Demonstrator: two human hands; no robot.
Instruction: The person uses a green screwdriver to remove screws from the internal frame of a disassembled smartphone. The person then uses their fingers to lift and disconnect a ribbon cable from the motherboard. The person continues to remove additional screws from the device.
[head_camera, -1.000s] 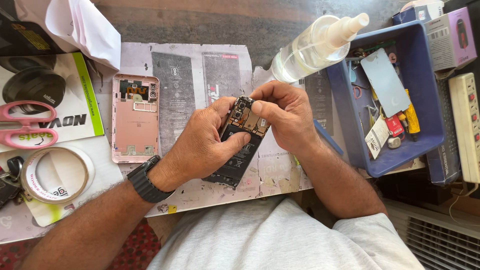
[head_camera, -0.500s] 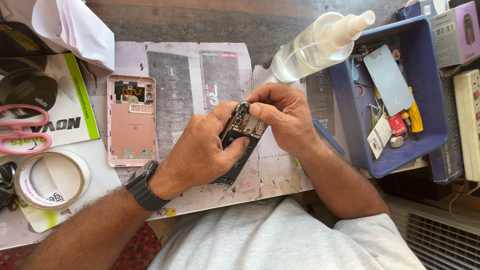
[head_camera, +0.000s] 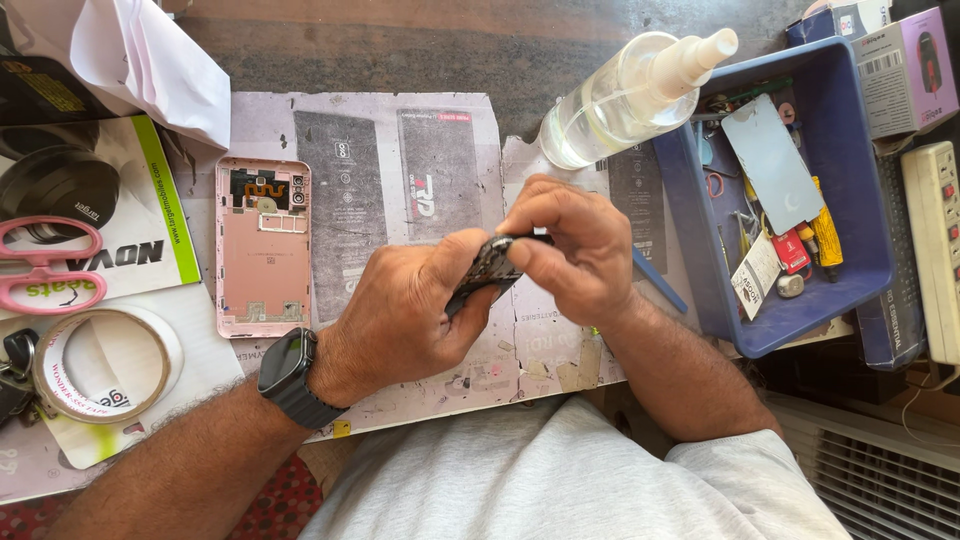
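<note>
While both hands, left hand (head_camera: 400, 310), right hand (head_camera: 570, 250), grip what seems a phone board (head_camera: 487, 270), blue tray (head_camera: 720, 300) close right

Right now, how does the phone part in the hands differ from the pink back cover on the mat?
The dark phone body is gripped by the left hand and right hand, tilted nearly edge-on; the pink back cover lies flat, untouched, inside facing up. The phone body is largely hidden; the back cover shows fully.
</note>
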